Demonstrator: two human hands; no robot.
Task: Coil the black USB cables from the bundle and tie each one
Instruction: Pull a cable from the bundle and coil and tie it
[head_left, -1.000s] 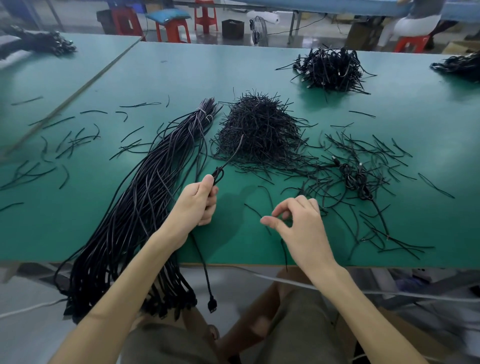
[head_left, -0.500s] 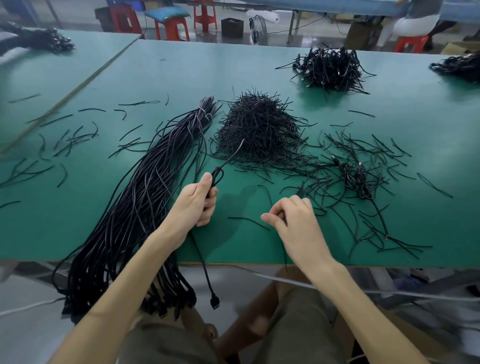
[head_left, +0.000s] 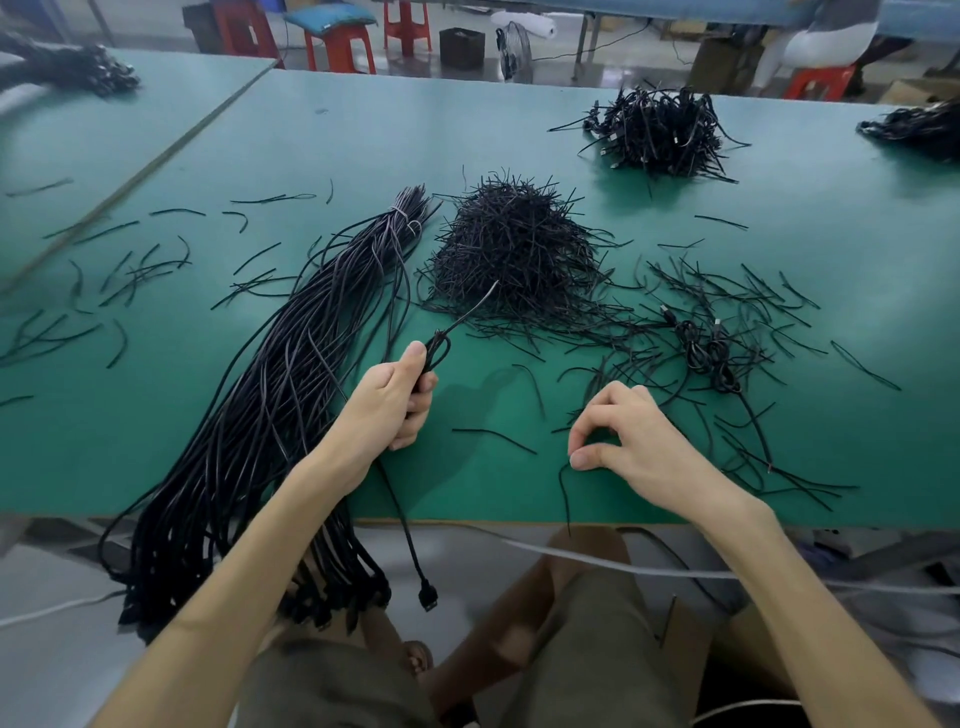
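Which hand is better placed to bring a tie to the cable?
Right: the right hand pinches a loose tie, while the left hand is occupied gripping the cable.

head: worn high | faces forward-down | close over table (head_left: 519, 124) near edge

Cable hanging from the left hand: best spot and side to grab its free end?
Pinch the cable with the fingers just above its plug, coming from the right. It hangs straight and free below the edge of the table, while the bundle crowds its left side.
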